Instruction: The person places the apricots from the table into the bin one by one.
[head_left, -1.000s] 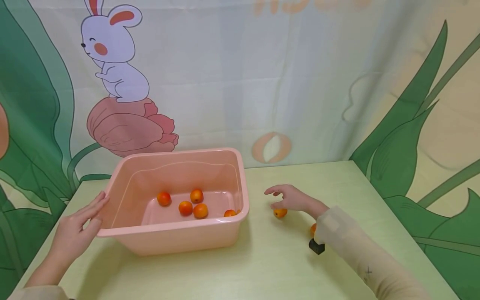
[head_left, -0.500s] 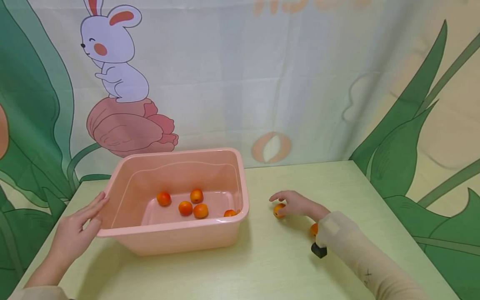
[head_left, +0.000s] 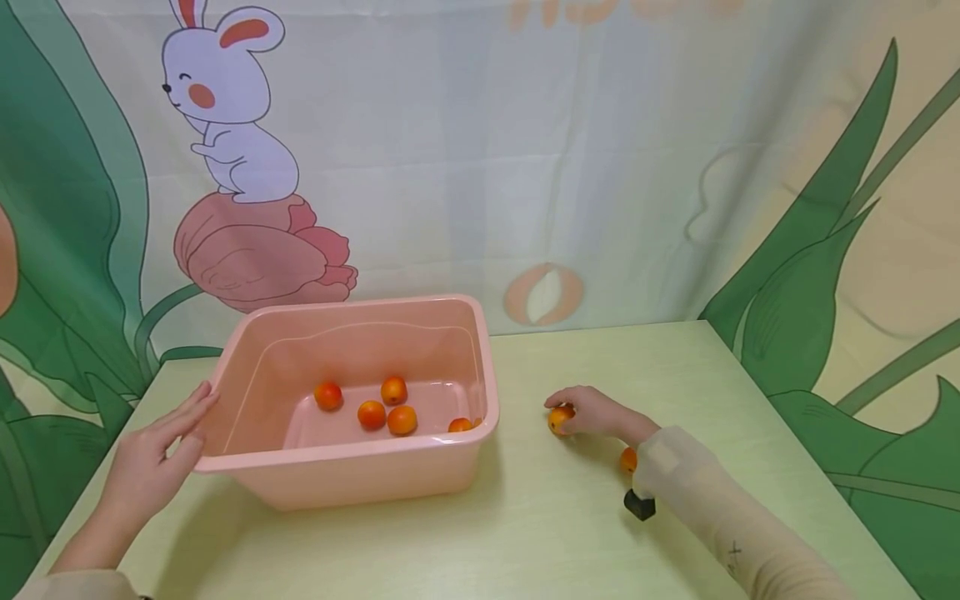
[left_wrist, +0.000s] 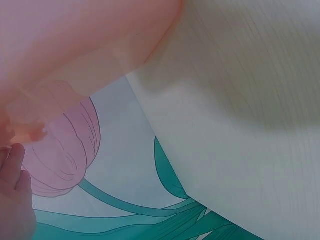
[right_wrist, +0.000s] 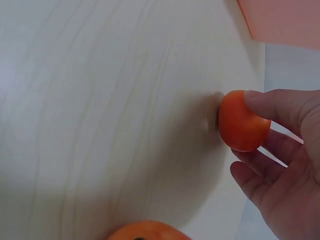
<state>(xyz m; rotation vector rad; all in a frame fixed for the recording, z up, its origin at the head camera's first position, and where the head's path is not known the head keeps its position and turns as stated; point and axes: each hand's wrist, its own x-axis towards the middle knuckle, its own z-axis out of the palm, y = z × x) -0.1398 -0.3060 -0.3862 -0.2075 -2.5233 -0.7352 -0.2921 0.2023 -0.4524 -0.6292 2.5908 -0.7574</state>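
On the table my right hand holds a round orange fruit, which shows red-orange in the right wrist view. The thumb lies on one side of it and the fingers curl round the other. A second orange fruit lies closer to me by the right cuff, partly hidden. To the left stands a pink plastic tub with several similar fruits on its floor. One fruit is half hidden behind the front rim. My left hand rests its straight fingers against the tub's left side.
The pale wood-grain table reaches back to a printed curtain with a rabbit and leaves. The tub's back rim stands close to the curtain. A small black block sits at the right cuff's underside.
My right hand has come down onto the nearer-to-tub fruit and closed thumb and fingers round it. The left hand, tub and fruits inside stay in place.
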